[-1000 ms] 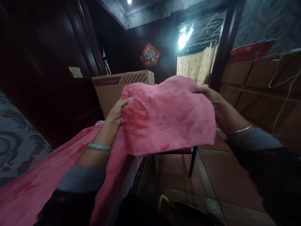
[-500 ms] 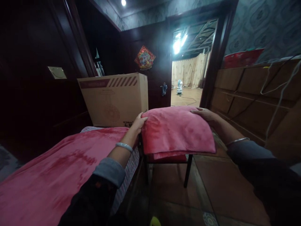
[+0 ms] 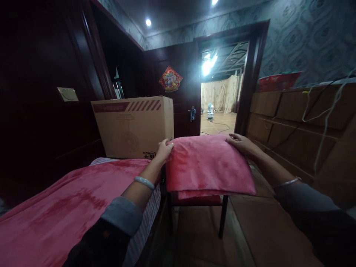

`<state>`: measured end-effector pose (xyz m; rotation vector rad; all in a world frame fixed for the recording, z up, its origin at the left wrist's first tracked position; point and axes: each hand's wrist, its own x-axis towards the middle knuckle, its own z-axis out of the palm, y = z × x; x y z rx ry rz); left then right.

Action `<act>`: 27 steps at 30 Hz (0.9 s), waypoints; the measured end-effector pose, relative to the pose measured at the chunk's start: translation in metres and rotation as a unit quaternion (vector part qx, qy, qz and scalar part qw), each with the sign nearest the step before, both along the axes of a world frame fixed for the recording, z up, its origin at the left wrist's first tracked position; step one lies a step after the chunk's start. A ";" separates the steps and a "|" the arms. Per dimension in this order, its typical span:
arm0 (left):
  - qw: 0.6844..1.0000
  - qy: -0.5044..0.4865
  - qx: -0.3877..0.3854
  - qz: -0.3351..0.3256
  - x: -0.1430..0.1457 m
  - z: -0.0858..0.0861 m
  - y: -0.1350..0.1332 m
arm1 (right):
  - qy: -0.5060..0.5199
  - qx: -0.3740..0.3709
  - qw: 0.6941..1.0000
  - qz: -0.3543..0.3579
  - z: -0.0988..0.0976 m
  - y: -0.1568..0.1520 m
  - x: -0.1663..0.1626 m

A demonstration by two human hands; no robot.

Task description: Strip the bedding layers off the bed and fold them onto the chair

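Folded pink cloth on the stool
My left hand grips its far left corner; my right hand lies flat on the far right; even pressure should keep edges square.

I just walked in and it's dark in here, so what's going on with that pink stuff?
A person has both hands on a folded pink cloth lying on a dark stool. The left hand grips its far left corner; the right hand rests on its far right corner. A pink blanket covers the bed at left, a cardboard box behind it.
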<state>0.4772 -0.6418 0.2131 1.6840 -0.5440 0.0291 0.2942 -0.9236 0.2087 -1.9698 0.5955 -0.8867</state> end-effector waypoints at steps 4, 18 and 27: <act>0.942 -0.261 0.206 0.053 -0.030 0.027 -0.019 | 0.064 -0.321 0.944 -0.041 0.023 0.026 0.018; 0.821 -0.433 0.371 0.002 -0.063 -0.019 -0.045 | 0.142 -0.478 0.867 -0.008 -0.029 0.046 0.048; 0.822 -0.421 0.384 -0.017 -0.061 -0.017 -0.041 | 0.152 -0.455 0.877 -0.006 -0.024 0.052 0.045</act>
